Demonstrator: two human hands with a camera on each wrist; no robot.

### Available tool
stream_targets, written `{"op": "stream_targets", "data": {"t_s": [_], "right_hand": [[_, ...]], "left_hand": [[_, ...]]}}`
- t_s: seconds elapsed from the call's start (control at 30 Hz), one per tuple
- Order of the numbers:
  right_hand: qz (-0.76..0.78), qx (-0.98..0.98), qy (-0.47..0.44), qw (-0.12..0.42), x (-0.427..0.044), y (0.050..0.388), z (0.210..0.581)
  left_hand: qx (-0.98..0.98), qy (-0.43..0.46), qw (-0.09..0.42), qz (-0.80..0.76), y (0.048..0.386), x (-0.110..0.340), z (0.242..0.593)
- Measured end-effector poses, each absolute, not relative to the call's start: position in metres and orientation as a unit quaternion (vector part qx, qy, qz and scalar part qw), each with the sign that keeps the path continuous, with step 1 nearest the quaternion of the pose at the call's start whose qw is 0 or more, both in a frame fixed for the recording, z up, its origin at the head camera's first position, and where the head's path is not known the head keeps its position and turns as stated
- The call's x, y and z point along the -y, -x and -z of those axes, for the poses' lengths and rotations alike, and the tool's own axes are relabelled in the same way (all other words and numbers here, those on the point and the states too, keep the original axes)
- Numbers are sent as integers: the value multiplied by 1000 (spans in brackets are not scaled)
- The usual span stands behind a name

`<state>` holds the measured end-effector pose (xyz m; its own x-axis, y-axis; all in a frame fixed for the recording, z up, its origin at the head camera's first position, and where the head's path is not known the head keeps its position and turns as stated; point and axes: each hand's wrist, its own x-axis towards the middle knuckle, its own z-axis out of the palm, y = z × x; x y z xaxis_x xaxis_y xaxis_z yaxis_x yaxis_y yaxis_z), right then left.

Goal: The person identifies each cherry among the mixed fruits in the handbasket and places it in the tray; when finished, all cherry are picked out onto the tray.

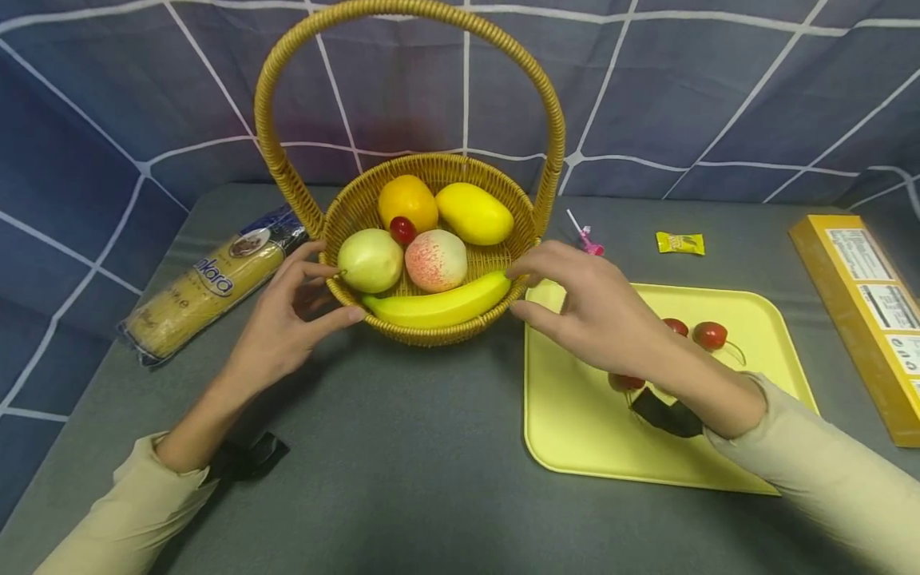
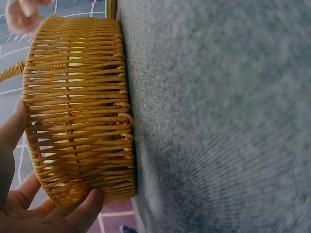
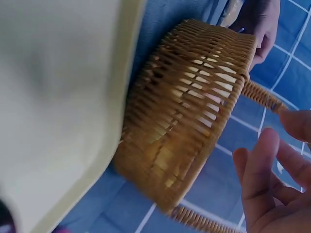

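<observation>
A wicker basket (image 1: 428, 339) with a tall arched handle stands on the grey table, holding a banana (image 1: 446, 307), a green pear (image 1: 370, 262), a peach (image 1: 437, 260), an orange (image 1: 407, 201), a mango (image 1: 474, 212) and a small dark red fruit (image 1: 402, 230). My left hand (image 1: 291, 307) grips its left side, thumb at the front rim and fingers around the wall, as the left wrist view shows. Over the right rim, near the banana's tip, hovers my right hand (image 1: 585, 291); in the right wrist view its loosely bent fingers (image 3: 260, 170) are apart from the basket and hold nothing.
A yellow tray (image 1: 575, 431) with several small red stemmed fruits (image 1: 710, 335) lies beneath my right forearm. Behind it are a pink lollipop (image 1: 591, 243) and a yellow wrapped candy (image 1: 680, 243). A pasta packet (image 1: 208, 283) lies left, a yellow box (image 1: 855, 319) right.
</observation>
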<state>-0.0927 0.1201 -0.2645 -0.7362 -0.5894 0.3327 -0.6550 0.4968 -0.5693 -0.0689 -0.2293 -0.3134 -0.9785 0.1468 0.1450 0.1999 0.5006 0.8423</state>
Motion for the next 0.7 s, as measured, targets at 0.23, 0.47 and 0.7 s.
{"op": "stream_targets", "data": {"t_s": [0.23,0.47,0.7], "right_hand": [[-320,870,-376,3,-66,124,253],[-301,876,-373,-59,-24,155,247],[-244,885,-385,-96,-3,175,245]], "left_hand": [[874,90,25,476,68,230,314],[869,93,25,485,69,230,314],[864,102,25,493,69,230,315]]}}
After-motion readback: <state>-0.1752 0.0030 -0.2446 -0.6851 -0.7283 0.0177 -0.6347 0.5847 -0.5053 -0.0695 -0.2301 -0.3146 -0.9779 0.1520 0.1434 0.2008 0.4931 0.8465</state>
